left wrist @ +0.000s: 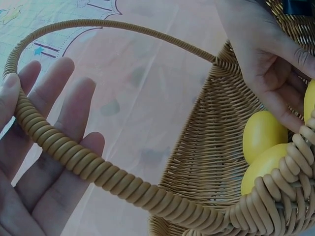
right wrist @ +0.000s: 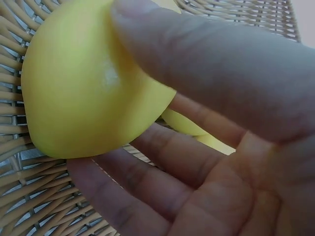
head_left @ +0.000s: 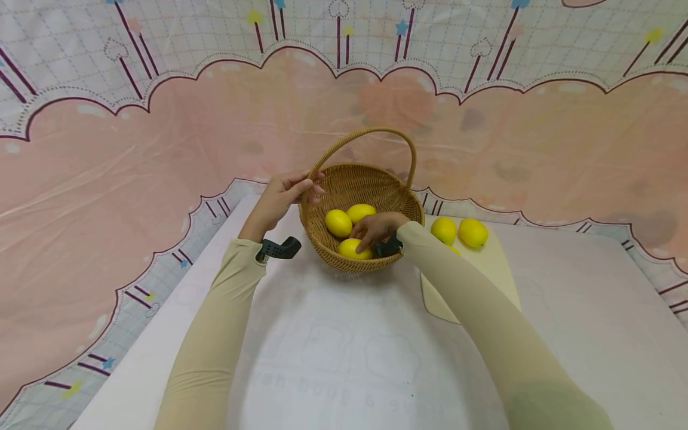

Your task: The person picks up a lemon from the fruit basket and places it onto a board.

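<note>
A wicker basket (head_left: 352, 182) stands with its tall handle (head_left: 376, 129) up. At the handle's left side is my left hand (head_left: 275, 202); the left wrist view shows the thumb on the handle (left wrist: 93, 167) and the spread fingers behind it. My right hand (head_left: 378, 226) reaches into the basket and holds a yellow lemon (head_left: 353, 249) near the front wall. In the right wrist view the thumb lies over this lemon (right wrist: 78, 88), fingers under and beside it. Two other lemons (head_left: 338, 223) (head_left: 361, 212) lie behind it in the basket.
Right of the basket lies a cream board (head_left: 491, 278), partly under the right sleeve. On it are two lemons (head_left: 443, 230) (head_left: 473, 233) and part of a third (head_left: 454, 249). A patterned curtain (head_left: 242, 119) hangs behind the white table (head_left: 322, 370).
</note>
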Available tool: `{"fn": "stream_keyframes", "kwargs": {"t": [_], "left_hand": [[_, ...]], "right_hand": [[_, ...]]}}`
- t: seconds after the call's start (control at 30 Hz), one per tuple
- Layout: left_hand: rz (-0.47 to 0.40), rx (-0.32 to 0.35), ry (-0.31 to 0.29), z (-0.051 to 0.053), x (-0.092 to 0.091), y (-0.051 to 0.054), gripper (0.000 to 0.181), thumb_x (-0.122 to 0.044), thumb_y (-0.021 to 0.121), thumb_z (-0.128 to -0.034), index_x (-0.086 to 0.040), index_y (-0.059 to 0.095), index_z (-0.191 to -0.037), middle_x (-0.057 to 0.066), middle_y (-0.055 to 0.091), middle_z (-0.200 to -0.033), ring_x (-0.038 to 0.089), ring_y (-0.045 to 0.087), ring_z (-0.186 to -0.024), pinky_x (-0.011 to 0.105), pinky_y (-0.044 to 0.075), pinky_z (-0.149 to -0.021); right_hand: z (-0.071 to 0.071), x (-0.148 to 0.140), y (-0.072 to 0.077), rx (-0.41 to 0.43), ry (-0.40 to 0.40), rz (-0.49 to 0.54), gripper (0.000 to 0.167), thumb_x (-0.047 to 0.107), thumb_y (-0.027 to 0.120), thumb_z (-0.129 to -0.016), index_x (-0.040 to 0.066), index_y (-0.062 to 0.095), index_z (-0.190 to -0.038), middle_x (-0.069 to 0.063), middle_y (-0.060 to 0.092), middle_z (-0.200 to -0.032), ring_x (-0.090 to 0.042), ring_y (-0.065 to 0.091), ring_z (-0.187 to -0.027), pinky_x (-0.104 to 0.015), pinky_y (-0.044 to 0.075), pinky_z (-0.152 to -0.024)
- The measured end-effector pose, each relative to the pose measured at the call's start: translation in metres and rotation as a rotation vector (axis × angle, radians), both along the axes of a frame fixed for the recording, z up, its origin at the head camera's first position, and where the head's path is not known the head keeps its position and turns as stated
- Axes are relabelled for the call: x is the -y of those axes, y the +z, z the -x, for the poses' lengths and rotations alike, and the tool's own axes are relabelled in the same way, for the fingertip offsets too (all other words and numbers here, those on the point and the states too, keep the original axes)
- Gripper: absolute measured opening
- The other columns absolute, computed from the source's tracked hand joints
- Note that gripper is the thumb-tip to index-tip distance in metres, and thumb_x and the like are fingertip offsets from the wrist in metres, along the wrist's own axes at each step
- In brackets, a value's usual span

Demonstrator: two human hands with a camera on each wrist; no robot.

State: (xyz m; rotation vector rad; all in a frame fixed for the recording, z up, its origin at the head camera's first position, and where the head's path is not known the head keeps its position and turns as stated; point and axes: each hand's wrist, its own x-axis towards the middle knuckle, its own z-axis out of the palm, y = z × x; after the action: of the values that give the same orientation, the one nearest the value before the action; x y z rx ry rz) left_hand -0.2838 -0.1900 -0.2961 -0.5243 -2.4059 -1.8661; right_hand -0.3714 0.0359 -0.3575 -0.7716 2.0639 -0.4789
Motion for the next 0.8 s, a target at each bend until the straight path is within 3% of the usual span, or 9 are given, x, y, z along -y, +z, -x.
{"fn": "stream_keyframes", "kwargs": {"t": [0.37, 0.63, 0.8], "left_hand": [[0.005, 0.005, -0.003, 0.0004, -0.0013, -0.0002, 0.035, -0.016, 0.045, -0.0994, 0.005, 0.053, -0.127, -0.004, 0.070, -0.087, 0.006, 0.067, -0.075, 0.030, 0.056, -0.085], [0.009, 0.002, -0.010, 0.0001, -0.0014, 0.0006, 0.035, -0.015, 0.045, -0.0996, 0.005, 0.053, -0.127, -0.011, 0.068, -0.083, 0.007, 0.067, -0.075, 0.038, 0.055, -0.088], [0.027, -0.004, -0.003, 0.0006, -0.0006, 0.0010, 0.035, -0.016, 0.045, -0.0996, 0.003, 0.054, -0.127, -0.009, 0.068, -0.085, 0.007, 0.067, -0.076, 0.040, 0.054, -0.090]], "right_hand": [[-0.0003, -0.0010, -0.0022, -0.084, -0.025, 0.034, 0.047, 0.021, 0.071, -0.084, 0.009, 0.054, -0.127, -0.012, 0.052, -0.131, -0.017, 0.051, -0.105, -0.022, 0.050, -0.080], [0.0007, -0.0007, -0.0024, -0.146, -0.043, 0.143, 0.050, 0.022, 0.072, -0.082, 0.008, 0.055, -0.127, -0.013, 0.058, -0.123, -0.018, 0.056, -0.101, -0.025, 0.051, -0.083], [0.0015, 0.0000, -0.0009, -0.128, -0.075, 0.215, 0.052, 0.019, 0.071, -0.083, 0.006, 0.051, -0.129, -0.016, 0.056, -0.124, -0.022, 0.055, -0.106, -0.030, 0.053, -0.086]]}}
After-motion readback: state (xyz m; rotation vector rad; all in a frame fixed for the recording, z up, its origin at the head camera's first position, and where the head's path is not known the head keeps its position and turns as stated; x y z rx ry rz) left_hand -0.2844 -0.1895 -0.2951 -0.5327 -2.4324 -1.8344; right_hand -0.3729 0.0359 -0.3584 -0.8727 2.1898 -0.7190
